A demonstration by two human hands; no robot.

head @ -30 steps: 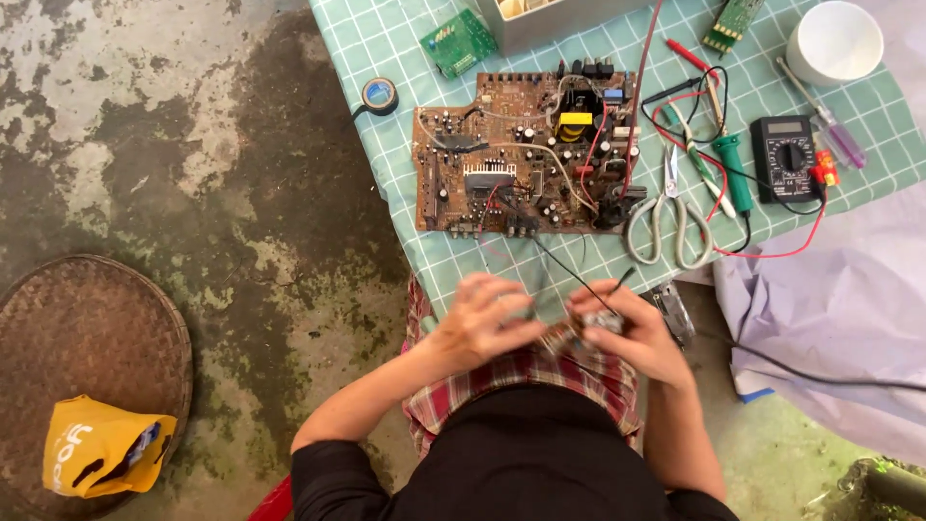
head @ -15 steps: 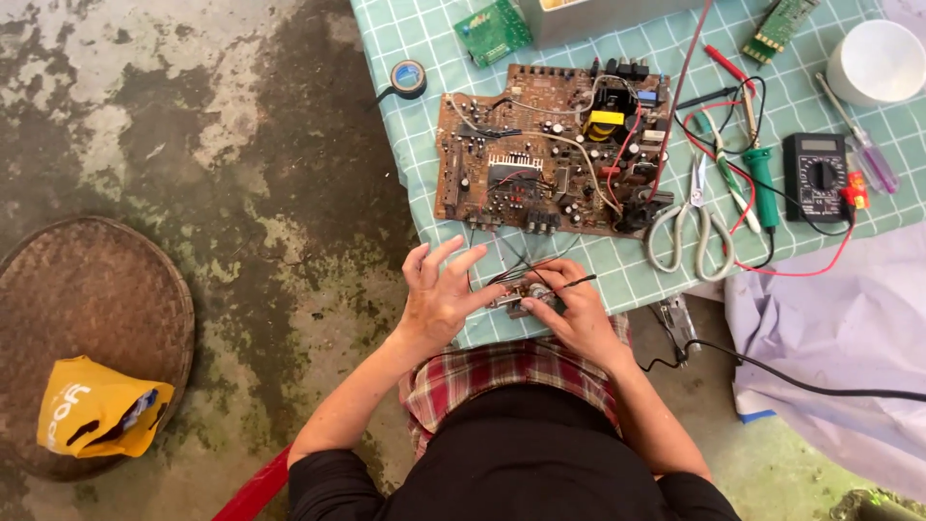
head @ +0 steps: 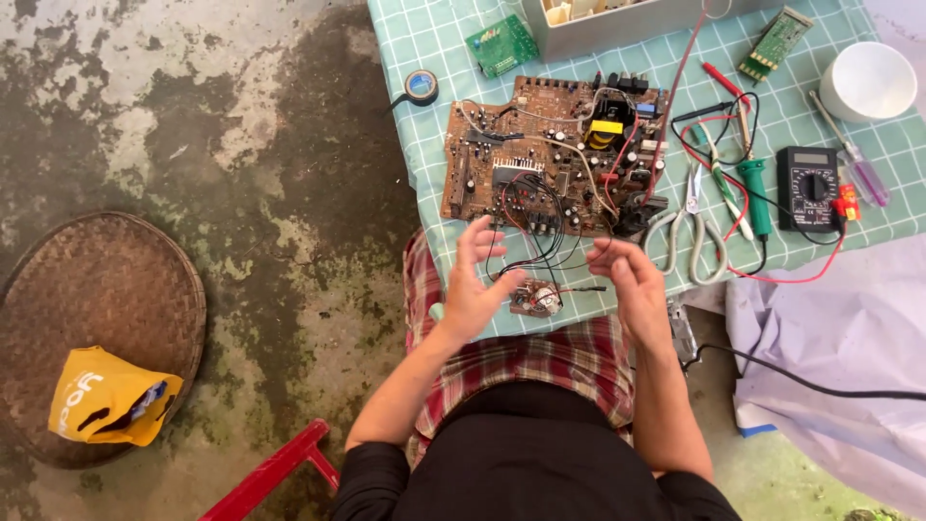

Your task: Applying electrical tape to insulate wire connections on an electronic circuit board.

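A small round circuit piece [head: 536, 298] lies on the green checked cloth [head: 429, 53] near the table's front edge, joined by thin black and red wires [head: 540, 227] to a large brown circuit board [head: 550, 154] behind it. My left hand [head: 476, 283] hovers just left of the small piece, fingers spread, holding nothing. My right hand [head: 625, 278] hovers to its right, also spread and empty.
On the cloth lie scissors [head: 687, 232], a green-handled soldering iron [head: 755, 198], a black multimeter [head: 808, 186], a screwdriver [head: 854, 159], a white bowl [head: 871, 80], a tape roll [head: 421, 87], small green boards [head: 502, 44] and a grey box [head: 617, 21]. A woven tray [head: 96, 318] with a yellow bag [head: 101, 408] sits on the floor.
Both hands have let go of the small circuit piece, which now rests on the cloth. The hands have moved apart and opened, and the view has shifted slightly.
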